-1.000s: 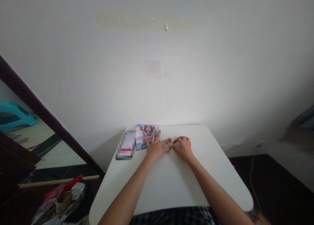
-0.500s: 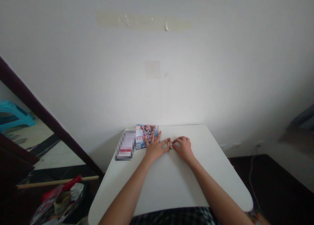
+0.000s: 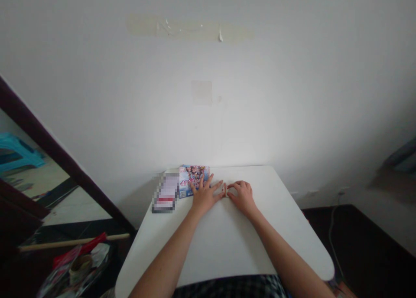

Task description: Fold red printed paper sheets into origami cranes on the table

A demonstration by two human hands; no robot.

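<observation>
My left hand [image 3: 204,198] lies on the white table [image 3: 224,246] with its fingers spread. Some of its fingertips rest over the lower right of a colourful printed booklet or packet [image 3: 190,176], and its thumb reaches to a small, thin, pale and reddish-brown piece [image 3: 225,190]. From the right, my right hand [image 3: 242,195] is closed, with thumb and fingertips pinching at that piece. The piece stands narrow between the two hands, close to the tabletop; it is too small to tell its kind.
A blurred-out phone-like rectangle [image 3: 166,193] lies left of the booklet. Behind the table rises a white wall [image 3: 260,94]. On the floor at left are a bag of odds and ends [image 3: 79,267], a wooden stick [image 3: 74,242] and a mirror frame [image 3: 65,150] reflecting a blue stool [image 3: 19,152].
The small piece now looks narrower and more upright between the fingers. Both hands stay almost in place, and the view has shifted slightly.
</observation>
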